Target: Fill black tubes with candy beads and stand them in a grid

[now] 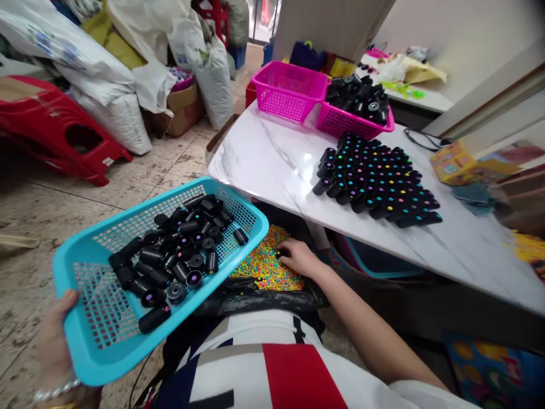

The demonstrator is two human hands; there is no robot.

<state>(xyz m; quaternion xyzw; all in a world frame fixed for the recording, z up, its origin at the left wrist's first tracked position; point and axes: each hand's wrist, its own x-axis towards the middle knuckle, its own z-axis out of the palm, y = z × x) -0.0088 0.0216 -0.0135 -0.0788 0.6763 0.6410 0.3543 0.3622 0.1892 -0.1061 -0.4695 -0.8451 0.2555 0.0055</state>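
Note:
My left hand (55, 335) grips the end of a turquoise plastic basket (191, 300), its thumb over the rim. The basket is tilted and holds many small black cylinders (187, 228), lying loose, some with a purple or pink dot in the end. My right hand (300, 257) reaches into a heap of small multicoloured beads (272, 277) in a black plastic bag (238, 296). Its fingers are closed round a dark piece (281, 253), which looks like one of the black cylinders and is mostly hidden.
On the white marbled table (272, 153), black cylinders (374, 176) stand packed in rows with coloured dots on top. Behind them are an empty pink basket (289, 94) and a pink basket of black parts (353, 122). A red stool (55, 130) and white sacks (97, 74) stand left.

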